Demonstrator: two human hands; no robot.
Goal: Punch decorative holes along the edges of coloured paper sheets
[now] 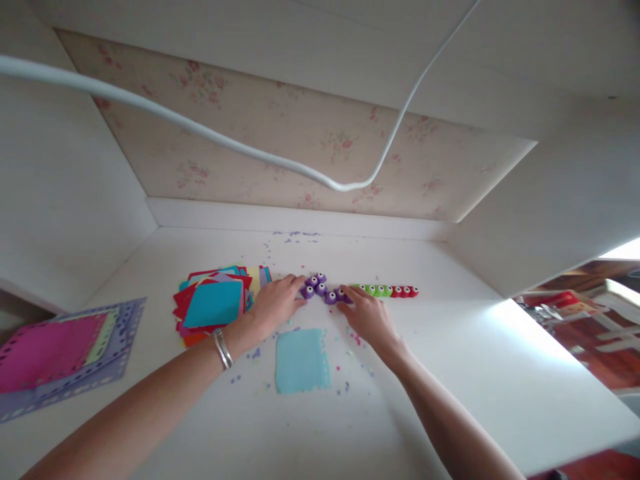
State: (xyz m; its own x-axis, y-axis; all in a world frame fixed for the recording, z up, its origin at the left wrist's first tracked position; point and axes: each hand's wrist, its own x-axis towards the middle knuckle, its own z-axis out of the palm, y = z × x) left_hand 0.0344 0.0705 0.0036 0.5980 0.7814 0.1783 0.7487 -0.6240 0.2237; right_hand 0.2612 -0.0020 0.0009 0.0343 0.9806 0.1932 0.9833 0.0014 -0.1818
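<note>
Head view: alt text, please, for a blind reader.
Left hand and right hand touch small, eye-dotted purple pieces on a white table; green pieces and red pieces line up rightward. A pale blue sheet lies nearer.

We've got eye-dotted purple pieces (321, 289) by our left hand (274, 303), green pieces (381, 291) then red pieces (406, 292) right of our right hand (369, 317)!
</note>
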